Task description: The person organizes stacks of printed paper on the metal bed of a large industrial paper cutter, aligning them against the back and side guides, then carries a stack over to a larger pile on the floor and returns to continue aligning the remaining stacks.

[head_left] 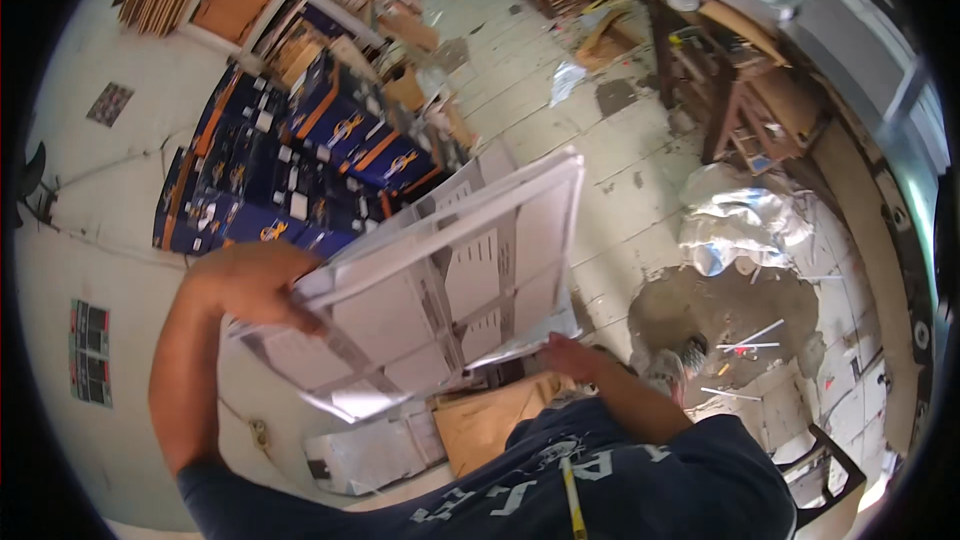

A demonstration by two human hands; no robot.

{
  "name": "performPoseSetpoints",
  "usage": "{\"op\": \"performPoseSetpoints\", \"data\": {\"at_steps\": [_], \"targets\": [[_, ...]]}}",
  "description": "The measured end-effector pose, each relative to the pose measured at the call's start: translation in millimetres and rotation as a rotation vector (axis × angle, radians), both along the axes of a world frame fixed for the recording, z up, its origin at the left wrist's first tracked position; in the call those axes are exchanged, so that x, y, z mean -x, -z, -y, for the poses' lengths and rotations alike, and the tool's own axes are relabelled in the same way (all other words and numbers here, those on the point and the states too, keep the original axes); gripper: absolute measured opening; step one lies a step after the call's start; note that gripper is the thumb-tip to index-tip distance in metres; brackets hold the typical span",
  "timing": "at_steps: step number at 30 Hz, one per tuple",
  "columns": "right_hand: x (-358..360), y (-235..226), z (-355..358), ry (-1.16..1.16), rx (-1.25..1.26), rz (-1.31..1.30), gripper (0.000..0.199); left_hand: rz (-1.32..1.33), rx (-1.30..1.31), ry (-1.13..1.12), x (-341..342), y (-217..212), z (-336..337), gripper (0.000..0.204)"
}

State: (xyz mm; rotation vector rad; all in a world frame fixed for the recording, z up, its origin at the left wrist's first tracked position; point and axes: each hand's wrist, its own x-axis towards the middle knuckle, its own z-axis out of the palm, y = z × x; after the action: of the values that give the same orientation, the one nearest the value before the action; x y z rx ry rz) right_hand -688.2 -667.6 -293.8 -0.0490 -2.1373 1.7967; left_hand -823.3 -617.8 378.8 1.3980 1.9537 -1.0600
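A large flat white carton (400,305) with grey bands and small printed lines is held tilted in front of my body. It looks like several layers together, with pale edges showing along the top. My left hand (265,280) is closed over its upper left edge, the thumb lying on the near face. Lower down, my right hand (572,358) is closed at its lower right edge; part of its fingers is hidden. Beneath the carton lie a brown cardboard box (490,425) and a white wrapped package (370,455), close to my body.
Dark blue and orange boxes (250,175) are stacked behind the carton at left. A white cabinet (235,0) stands beyond them. At right are a wooden stand (730,105), a crumpled white sack (745,225), thin white strips (750,340) on a damp floor patch, and a chair (835,480).
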Motion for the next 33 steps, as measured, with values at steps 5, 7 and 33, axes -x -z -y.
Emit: {"op": "performPoseSetpoints", "data": {"at_steps": [5,7,33], "targets": [[-72,-128,-34,0.992,-3.355,0.849,0.045,0.27,-0.086,0.061,-97,-1,-15,0.051],[-117,-161,-87,0.426,-4.078,1.813,0.063,0.174,-0.063,0.224,-182,-8,-55,0.046],[-780,-287,-104,-3.131,-0.963,2.409,0.066,0.937,-0.102,1.79,-731,47,-178,0.035]]}}
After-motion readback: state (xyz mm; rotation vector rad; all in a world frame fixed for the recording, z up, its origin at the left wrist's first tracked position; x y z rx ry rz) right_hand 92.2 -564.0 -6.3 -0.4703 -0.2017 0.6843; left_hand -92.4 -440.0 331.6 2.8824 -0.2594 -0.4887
